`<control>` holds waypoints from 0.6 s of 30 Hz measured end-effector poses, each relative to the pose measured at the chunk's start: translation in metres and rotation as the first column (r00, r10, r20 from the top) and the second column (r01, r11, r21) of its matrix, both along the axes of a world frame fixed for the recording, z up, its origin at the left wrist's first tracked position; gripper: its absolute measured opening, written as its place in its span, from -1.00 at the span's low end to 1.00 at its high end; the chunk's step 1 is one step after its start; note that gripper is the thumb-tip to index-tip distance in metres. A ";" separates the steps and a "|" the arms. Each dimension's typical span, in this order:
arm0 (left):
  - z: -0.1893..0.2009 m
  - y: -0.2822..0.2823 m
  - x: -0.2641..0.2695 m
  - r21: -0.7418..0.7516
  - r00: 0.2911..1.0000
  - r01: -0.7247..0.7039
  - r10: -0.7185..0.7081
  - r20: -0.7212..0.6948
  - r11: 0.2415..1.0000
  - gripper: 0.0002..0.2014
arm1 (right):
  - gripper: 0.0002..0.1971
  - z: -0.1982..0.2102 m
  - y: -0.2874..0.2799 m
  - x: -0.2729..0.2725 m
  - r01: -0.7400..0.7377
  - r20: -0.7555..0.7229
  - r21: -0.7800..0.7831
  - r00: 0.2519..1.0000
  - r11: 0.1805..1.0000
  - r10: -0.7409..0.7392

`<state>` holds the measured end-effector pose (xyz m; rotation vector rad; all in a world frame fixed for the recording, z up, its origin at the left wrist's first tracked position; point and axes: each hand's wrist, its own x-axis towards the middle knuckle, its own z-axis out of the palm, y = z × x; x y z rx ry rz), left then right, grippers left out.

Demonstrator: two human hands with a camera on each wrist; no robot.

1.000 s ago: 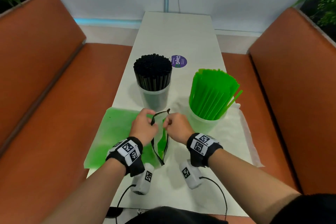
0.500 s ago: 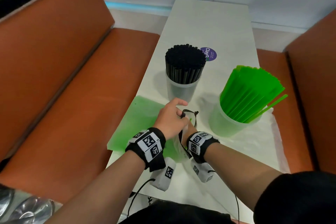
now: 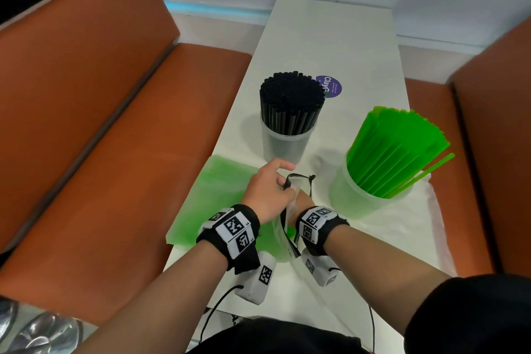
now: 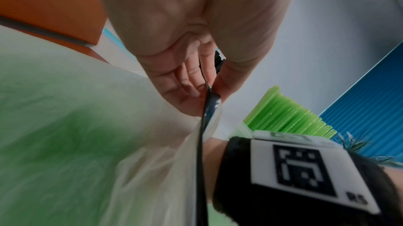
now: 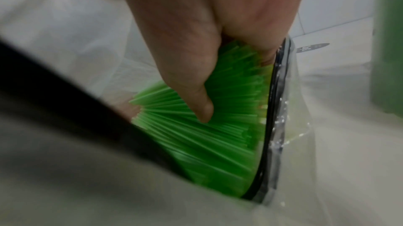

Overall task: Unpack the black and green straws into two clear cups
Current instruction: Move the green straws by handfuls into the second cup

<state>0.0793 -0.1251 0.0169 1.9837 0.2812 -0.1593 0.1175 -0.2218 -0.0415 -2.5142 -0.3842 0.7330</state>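
Observation:
Black straws (image 3: 290, 103) fill one clear cup (image 3: 284, 149) at mid table. To the right, green straws (image 3: 393, 149) lean in a second clear cup (image 3: 353, 201). A clear bag (image 3: 221, 195) with a black-edged mouth lies at the near left and holds more green straws (image 5: 207, 135). My left hand (image 3: 275, 181) pinches the bag's black rim (image 4: 209, 95) and holds the mouth up. My right hand (image 5: 235, 78) is inside the bag, with thumb and fingers curled round a bunch of the green straws. In the head view only the back of the right hand (image 3: 303, 201) shows.
Orange bench seats (image 3: 115, 152) run along both sides of the narrow white table (image 3: 330, 37). A purple round sticker (image 3: 330, 86) lies behind the black straws. An empty clear bag (image 3: 408, 230) lies flat under the green cup. The wall stands at the far end.
My right hand let go of the bag's rim and went down into the bag onto the green straws. My left hand stays on the rim. The head view shifted left.

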 end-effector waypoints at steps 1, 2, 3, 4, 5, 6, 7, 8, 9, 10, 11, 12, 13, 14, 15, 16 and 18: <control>0.000 0.000 0.000 0.002 1.000 0.003 -0.003 0.000 1.000 -0.61 | -0.87 0.003 0.001 -0.001 -0.031 0.021 -0.034 0.999 0.999 0.032; 0.001 0.000 0.000 0.004 1.000 0.004 -0.004 0.000 1.000 -0.61 | -0.84 0.008 0.001 -0.002 -0.039 0.006 -0.063 0.999 0.997 0.040; 0.001 0.000 0.000 0.006 1.000 0.003 -0.004 0.002 1.000 -0.61 | -0.86 0.008 0.000 -0.003 -0.049 0.024 -0.066 0.998 0.997 0.051; 0.001 0.000 0.000 0.008 1.000 0.004 -0.004 0.004 1.000 -0.61 | -0.88 0.013 0.001 -0.005 -0.046 0.005 -0.063 0.999 0.997 0.046; 0.001 0.000 0.000 0.010 1.000 0.005 -0.006 0.007 1.000 -0.61 | -0.88 0.015 0.001 -0.005 -0.047 0.012 -0.067 0.999 0.997 0.048; 0.001 0.000 0.000 0.011 1.000 0.007 -0.007 0.011 1.000 -0.62 | -0.85 0.019 0.001 -0.006 -0.062 0.007 -0.083 0.998 0.995 0.063; 0.002 -0.001 -0.001 0.011 1.000 0.007 -0.007 0.015 1.000 -0.63 | -0.83 0.020 -0.001 -0.007 -0.092 0.011 -0.087 0.996 0.992 0.093; 0.002 -0.001 -0.002 0.009 1.000 0.007 -0.007 0.018 1.000 -0.64 | -0.84 0.023 -0.001 -0.007 -0.115 -0.005 -0.107 0.993 0.988 0.115; 0.003 -0.002 -0.003 0.005 1.000 0.006 -0.006 0.021 1.000 -0.65 | -0.89 0.023 -0.002 -0.006 -0.111 -0.006 -0.105 0.994 0.988 0.111; 0.003 -0.003 -0.004 0.000 1.000 0.003 -0.003 0.023 1.000 -0.66 | -0.86 0.024 -0.003 -0.006 -0.099 -0.008 -0.107 0.995 0.989 0.099; 0.003 -0.004 -0.004 -0.008 1.000 -0.001 0.001 0.024 1.000 -0.66 | -0.74 0.021 -0.002 -0.004 -0.102 0.009 -0.099 0.995 0.990 0.103; 0.004 -0.005 -0.004 -0.015 1.000 -0.006 0.006 0.025 1.000 -0.66 | -0.65 0.021 -0.002 -0.004 -0.111 0.011 -0.082 0.994 0.990 0.112; 0.004 -0.006 -0.004 -0.018 1.000 -0.009 0.010 0.026 1.000 -0.66 | -0.63 0.023 -0.002 -0.004 -0.128 0.001 -0.063 0.992 0.990 0.128; 0.004 -0.006 -0.005 -0.015 1.000 -0.010 0.011 0.027 1.000 -0.66 | -0.68 0.026 -0.003 -0.003 -0.173 -0.013 -0.053 0.985 0.984 0.172; 0.004 -0.006 -0.005 -0.011 1.000 -0.010 0.011 0.028 1.000 -0.66 | -0.77 0.027 -0.004 -0.003 -0.216 -0.018 -0.068 0.976 0.974 0.215; 0.004 -0.005 -0.006 -0.005 1.000 -0.010 0.010 0.027 1.000 -0.66 | -0.84 0.029 -0.006 -0.002 -0.245 -0.033 -0.091 0.969 0.965 0.243; 0.004 -0.005 -0.008 0.001 1.000 -0.014 0.014 0.023 1.000 -0.67 | -0.88 0.032 -0.010 0.002 -0.294 -0.026 -0.125 0.956 0.948 0.293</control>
